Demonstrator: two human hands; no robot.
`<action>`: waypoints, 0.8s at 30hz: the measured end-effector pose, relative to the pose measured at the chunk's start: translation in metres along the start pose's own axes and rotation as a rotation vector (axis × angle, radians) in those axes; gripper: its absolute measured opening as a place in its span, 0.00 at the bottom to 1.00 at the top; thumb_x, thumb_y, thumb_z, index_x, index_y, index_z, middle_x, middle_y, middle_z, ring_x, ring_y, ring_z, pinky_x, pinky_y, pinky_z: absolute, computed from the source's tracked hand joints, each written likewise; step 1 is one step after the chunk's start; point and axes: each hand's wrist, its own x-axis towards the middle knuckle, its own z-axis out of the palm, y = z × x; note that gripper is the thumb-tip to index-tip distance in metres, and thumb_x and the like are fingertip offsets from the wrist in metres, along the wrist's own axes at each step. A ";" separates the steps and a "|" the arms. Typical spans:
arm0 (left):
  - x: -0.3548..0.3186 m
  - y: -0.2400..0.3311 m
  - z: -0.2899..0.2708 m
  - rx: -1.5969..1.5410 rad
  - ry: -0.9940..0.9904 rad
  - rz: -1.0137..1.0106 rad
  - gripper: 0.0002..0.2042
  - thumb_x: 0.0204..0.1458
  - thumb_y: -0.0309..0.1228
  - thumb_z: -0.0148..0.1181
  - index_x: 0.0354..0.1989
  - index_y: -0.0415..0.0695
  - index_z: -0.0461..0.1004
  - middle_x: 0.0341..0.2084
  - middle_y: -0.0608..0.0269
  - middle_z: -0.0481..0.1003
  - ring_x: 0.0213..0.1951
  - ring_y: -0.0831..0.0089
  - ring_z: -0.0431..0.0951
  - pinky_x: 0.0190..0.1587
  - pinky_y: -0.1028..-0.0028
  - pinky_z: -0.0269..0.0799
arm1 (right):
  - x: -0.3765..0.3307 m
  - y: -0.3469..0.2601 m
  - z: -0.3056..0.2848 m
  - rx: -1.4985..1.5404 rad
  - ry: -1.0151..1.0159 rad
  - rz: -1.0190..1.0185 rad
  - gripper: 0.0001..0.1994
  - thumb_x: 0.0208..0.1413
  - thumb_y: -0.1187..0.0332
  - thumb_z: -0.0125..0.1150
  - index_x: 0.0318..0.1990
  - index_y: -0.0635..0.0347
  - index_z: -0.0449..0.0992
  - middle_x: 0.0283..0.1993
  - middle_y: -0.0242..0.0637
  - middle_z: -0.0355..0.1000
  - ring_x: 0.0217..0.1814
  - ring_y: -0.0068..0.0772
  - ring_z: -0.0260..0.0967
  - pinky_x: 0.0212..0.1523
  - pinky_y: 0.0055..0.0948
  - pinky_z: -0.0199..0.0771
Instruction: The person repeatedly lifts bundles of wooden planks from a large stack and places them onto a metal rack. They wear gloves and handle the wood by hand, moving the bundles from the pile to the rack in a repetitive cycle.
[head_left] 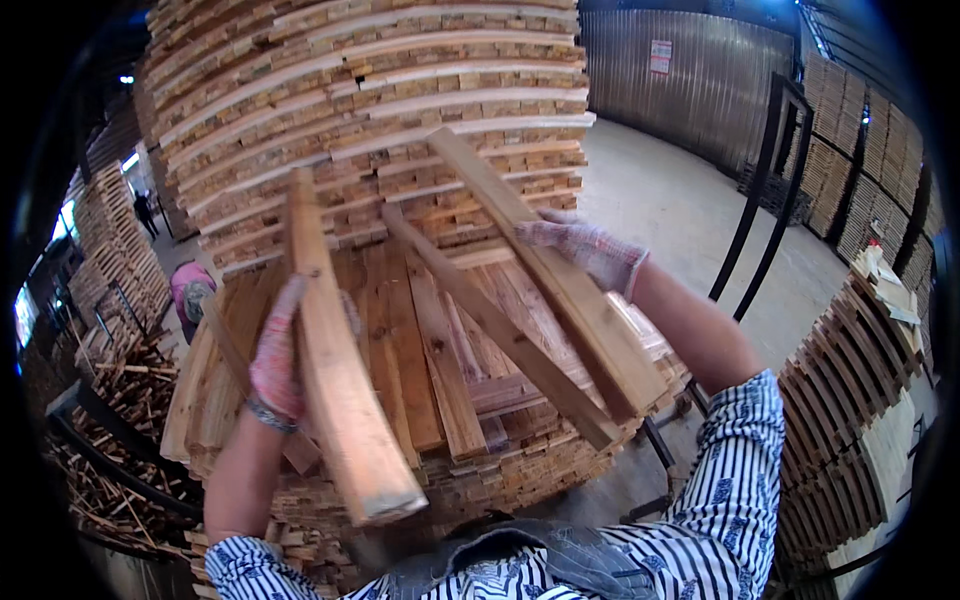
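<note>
My left hand [276,360], in a pinkish knit glove, is closed around a thick wooden board [345,400]. That board slants toward me, its near end raised above the pile. My right hand [590,250], gloved the same way, grips the right edge of a second long board [565,290]. Between the two boards a narrow wooden slat [510,345] lies slantwise over the pile. Below them is a waist-high stack of boards [430,365], its top layer laid mostly lengthwise away from me. Another slat [228,345] lies partly behind my left hand.
A tall stack of boards [370,90] rises directly ahead. Scrap sticks [125,430] lie heaped at left behind a dark metal bar [110,450]. A person in a pink head covering [190,290] is beyond them. At right stand a black frame [765,190] and more stacked boards [830,430].
</note>
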 end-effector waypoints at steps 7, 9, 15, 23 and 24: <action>-0.018 0.016 -0.072 0.347 0.380 0.050 0.25 0.53 0.51 0.66 0.51 0.44 0.74 0.35 0.62 0.78 0.34 0.69 0.80 0.38 0.70 0.80 | 0.028 0.077 -0.009 -1.306 0.018 0.533 0.37 0.55 0.48 0.60 0.68 0.58 0.60 0.66 0.57 0.65 0.67 0.50 0.66 0.63 0.45 0.69; -0.010 0.018 -0.079 0.397 0.424 0.034 0.28 0.52 0.52 0.66 0.53 0.44 0.73 0.37 0.60 0.78 0.36 0.67 0.80 0.40 0.67 0.80 | 0.032 0.088 -0.015 -1.269 0.024 0.523 0.34 0.55 0.49 0.60 0.66 0.56 0.62 0.64 0.56 0.65 0.67 0.52 0.65 0.63 0.46 0.69; -0.005 0.018 -0.092 0.478 0.432 0.083 0.33 0.53 0.50 0.66 0.62 0.42 0.69 0.50 0.55 0.76 0.49 0.63 0.79 0.50 0.64 0.77 | 0.022 0.041 0.044 -1.238 0.123 0.121 0.36 0.51 0.46 0.67 0.63 0.55 0.64 0.61 0.58 0.65 0.64 0.57 0.66 0.59 0.48 0.71; 0.004 0.015 -0.093 0.359 0.288 -0.037 0.26 0.55 0.48 0.65 0.56 0.44 0.72 0.37 0.58 0.79 0.34 0.66 0.81 0.38 0.68 0.81 | 0.032 0.065 0.072 -1.100 -0.131 0.264 0.33 0.58 0.60 0.58 0.70 0.54 0.57 0.42 0.47 0.76 0.46 0.43 0.77 0.52 0.42 0.74; 0.003 0.016 -0.087 0.378 0.310 -0.008 0.26 0.55 0.48 0.65 0.56 0.44 0.72 0.37 0.58 0.79 0.34 0.66 0.81 0.39 0.68 0.80 | 0.030 0.042 0.070 -0.987 -0.139 0.239 0.32 0.59 0.61 0.57 0.70 0.57 0.58 0.44 0.45 0.76 0.46 0.42 0.77 0.51 0.41 0.74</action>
